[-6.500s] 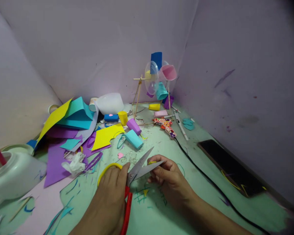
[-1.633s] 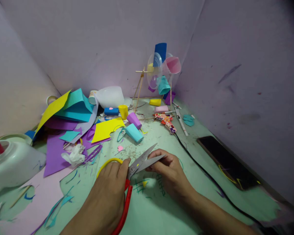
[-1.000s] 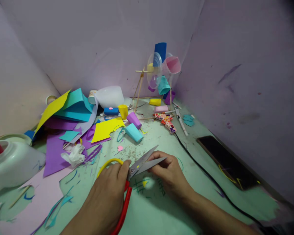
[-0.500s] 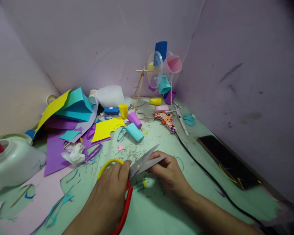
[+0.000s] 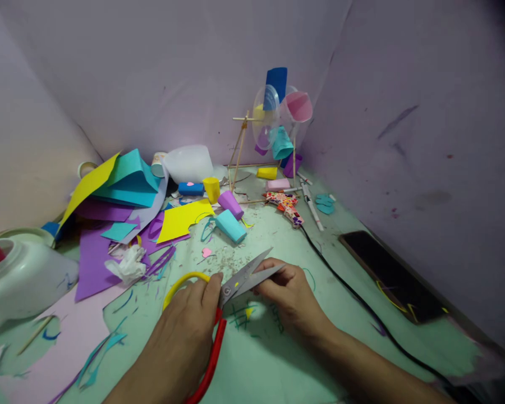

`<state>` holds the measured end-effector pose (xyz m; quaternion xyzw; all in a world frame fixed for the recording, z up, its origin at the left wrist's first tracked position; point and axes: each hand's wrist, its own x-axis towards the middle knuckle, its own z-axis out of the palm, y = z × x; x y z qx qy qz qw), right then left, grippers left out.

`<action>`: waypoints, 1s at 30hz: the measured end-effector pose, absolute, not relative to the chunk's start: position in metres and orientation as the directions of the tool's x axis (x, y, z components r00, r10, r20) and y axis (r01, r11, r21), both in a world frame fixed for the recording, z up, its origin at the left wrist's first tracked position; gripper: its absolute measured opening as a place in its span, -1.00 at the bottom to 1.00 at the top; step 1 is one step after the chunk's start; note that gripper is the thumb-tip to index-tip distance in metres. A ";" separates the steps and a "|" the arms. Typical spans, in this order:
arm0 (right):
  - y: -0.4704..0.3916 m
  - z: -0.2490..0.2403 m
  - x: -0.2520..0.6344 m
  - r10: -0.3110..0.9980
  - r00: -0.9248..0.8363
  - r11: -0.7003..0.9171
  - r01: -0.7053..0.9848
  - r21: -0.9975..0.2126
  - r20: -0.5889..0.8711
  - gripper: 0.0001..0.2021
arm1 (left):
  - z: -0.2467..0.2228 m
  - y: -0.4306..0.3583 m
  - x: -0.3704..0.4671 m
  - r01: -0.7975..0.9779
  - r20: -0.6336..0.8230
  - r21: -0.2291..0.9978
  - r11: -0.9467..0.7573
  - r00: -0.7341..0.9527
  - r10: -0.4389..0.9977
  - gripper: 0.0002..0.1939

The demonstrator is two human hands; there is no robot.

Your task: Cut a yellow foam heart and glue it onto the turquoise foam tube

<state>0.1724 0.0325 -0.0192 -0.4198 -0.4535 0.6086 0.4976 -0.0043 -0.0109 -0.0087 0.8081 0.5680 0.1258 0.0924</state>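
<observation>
A pair of scissors [image 5: 229,289] with one yellow and one red handle lies across the middle, its blades apart and pointing up and to the right. My left hand [image 5: 189,320] is wrapped round the scissors near the pivot and handles. At the blade tips is my right hand [image 5: 284,289], its fingers pinched together by the lower blade; whether they grip the blade or something small is hidden. A tiny yellow scrap [image 5: 249,313] rests on the green surface below the blades.
Coloured paper [image 5: 96,264] and a white plastic container [image 5: 29,275] are at the left. Small paper cups, one turquoise [image 5: 231,225], lie behind the hands. A stick frame with a wheel [image 5: 266,118] stands at the back. A glue gun [image 5: 284,206] and phone [image 5: 391,275] are at the right.
My left hand and the scissors have shifted very slightly to the left. My right hand has barely moved.
</observation>
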 end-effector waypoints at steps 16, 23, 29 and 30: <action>0.034 -0.018 0.173 0.930 -0.216 -0.366 -0.443 -0.818 -0.299 -0.73 | 0.008 -0.003 -0.019 0.773 0.249 0.626 -0.105 -0.070 0.966 -0.77; 0.035 -0.016 0.172 0.922 -0.198 -0.387 -0.498 -0.776 -0.332 -0.66 | 0.006 -0.001 -0.022 0.804 0.220 0.589 -0.085 -0.058 0.974 -0.78; 0.035 -0.016 0.172 0.925 -0.181 -0.378 -0.534 -0.756 -0.335 -0.70 | 0.002 -0.001 -0.017 0.775 0.218 0.610 -0.162 0.032 0.975 -0.80; 0.035 -0.016 0.172 0.927 -0.179 -0.373 -0.539 -0.756 -0.330 -0.71 | 0.002 -0.002 -0.016 0.770 0.207 0.616 -0.165 0.043 0.977 -0.80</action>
